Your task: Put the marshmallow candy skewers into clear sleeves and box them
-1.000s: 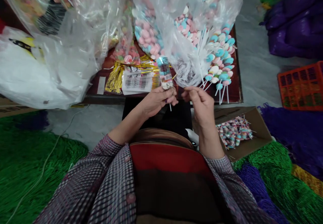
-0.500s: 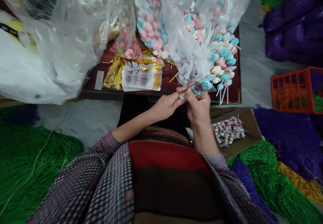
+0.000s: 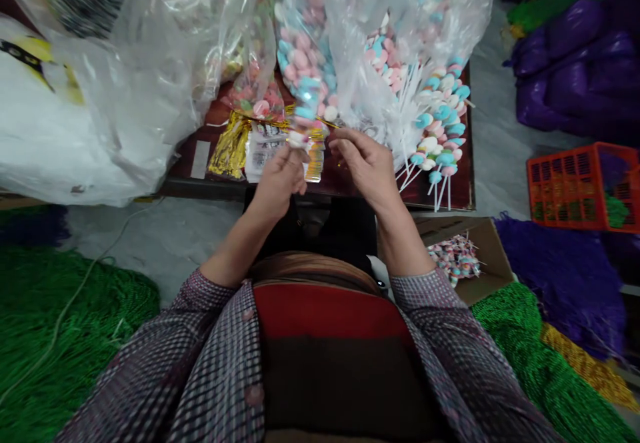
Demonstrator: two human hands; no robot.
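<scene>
- Head view: both forearms reach forward from checked sleeves, side by side over the near edge of the tabletop.
- The left hand is raised with its back toward the camera, wrist fairly straight. Its fingers are pinched together on the lower end of a candy stick, which stands upright above the hand, its pink, white and blue pieces blurred.
- The candy stick sits in front of a pile of printed wrappers lying flat on the tabletop, with gold ties just to the left of the pile.
- The right hand is held level with the left, a short gap between them. Its back faces up and the fingers are curled inward, tips drawn near each other. Whether they grip anything I cannot tell; a thin gold strand shows near the tips but is too small to judge.
- Just beyond the right hand a clear bag full of candy sticks leans over the tabletop, with white stick ends poking out toward the hand.
- More loose candy sticks lie fanned at the right end of the tabletop.
- Below the right forearm, on the floor, an open box holds wrapped candy.
- A white bag slumps over the left end of the tabletop.
- An orange crate stands far right.
</scene>
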